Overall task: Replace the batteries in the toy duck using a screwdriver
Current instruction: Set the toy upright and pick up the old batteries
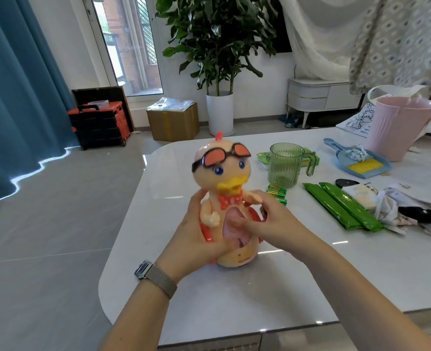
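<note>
The toy duck [224, 173] stands upright on the white table [285, 287], facing me, pale yellow with orange goggles, a yellow beak and a red dotted bow tie. My left hand [196, 239] grips its body from the left side, fingers curled round the back. My right hand [267, 221] holds it from the right, thumb and fingers wrapped on the belly and side. Green batteries [277, 193] lie on the table just behind my right hand. No screwdriver is visible.
A green see-through jug [285, 164] stands behind the batteries. Two long green packets [341, 206], crumpled cloth and paper [412, 211], a blue dustpan with brush [361, 162] and a pink bucket [399, 125] fill the right side. The table's rounded edge runs close on my left.
</note>
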The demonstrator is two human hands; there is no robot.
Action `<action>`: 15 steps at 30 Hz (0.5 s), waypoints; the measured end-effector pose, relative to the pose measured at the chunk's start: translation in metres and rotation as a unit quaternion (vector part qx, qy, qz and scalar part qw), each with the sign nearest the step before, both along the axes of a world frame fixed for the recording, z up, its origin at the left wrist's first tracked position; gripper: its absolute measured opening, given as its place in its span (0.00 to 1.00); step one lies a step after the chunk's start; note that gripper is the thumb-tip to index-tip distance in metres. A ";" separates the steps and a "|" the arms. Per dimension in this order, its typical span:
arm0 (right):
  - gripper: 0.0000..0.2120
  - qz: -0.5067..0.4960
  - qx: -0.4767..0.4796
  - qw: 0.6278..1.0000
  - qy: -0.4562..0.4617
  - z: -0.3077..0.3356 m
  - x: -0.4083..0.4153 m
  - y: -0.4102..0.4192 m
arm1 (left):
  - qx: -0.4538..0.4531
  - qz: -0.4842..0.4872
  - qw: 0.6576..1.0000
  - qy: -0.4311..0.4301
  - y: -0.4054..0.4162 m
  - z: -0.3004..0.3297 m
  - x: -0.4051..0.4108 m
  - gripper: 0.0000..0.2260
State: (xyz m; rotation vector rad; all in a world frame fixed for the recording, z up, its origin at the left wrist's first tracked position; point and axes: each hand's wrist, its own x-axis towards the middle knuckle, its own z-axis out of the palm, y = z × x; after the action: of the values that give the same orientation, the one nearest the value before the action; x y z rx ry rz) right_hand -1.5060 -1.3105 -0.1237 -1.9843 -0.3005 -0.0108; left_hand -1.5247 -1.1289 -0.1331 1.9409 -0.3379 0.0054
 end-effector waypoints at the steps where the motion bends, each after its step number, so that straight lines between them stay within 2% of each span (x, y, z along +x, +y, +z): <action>1: 0.15 -0.009 -0.008 1.000 -0.015 -0.001 0.000 0.002 | 0.020 -0.001 1.000 -0.017 0.000 -0.002 0.003 0.38; 3: 0.14 -0.020 -0.006 1.000 -0.020 -0.006 0.000 0.006 | 0.051 0.001 0.998 -0.045 0.000 -0.004 0.009 0.32; 9: 0.12 -0.046 -0.018 0.998 -0.033 -0.009 0.005 0.016 | 0.067 0.037 0.996 -0.042 0.003 -0.009 0.020 0.29; 15: 0.33 -0.042 0.016 0.998 0.043 -0.004 0.008 0.012 | 0.028 0.117 0.993 -0.011 -0.001 -0.016 0.030 0.30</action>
State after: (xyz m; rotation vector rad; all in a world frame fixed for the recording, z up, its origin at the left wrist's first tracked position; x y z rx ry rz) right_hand -1.4977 -1.2982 -0.1279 -1.9590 -0.1617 0.0157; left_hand -1.4946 -1.1294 -0.1490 2.0280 -0.1253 0.1715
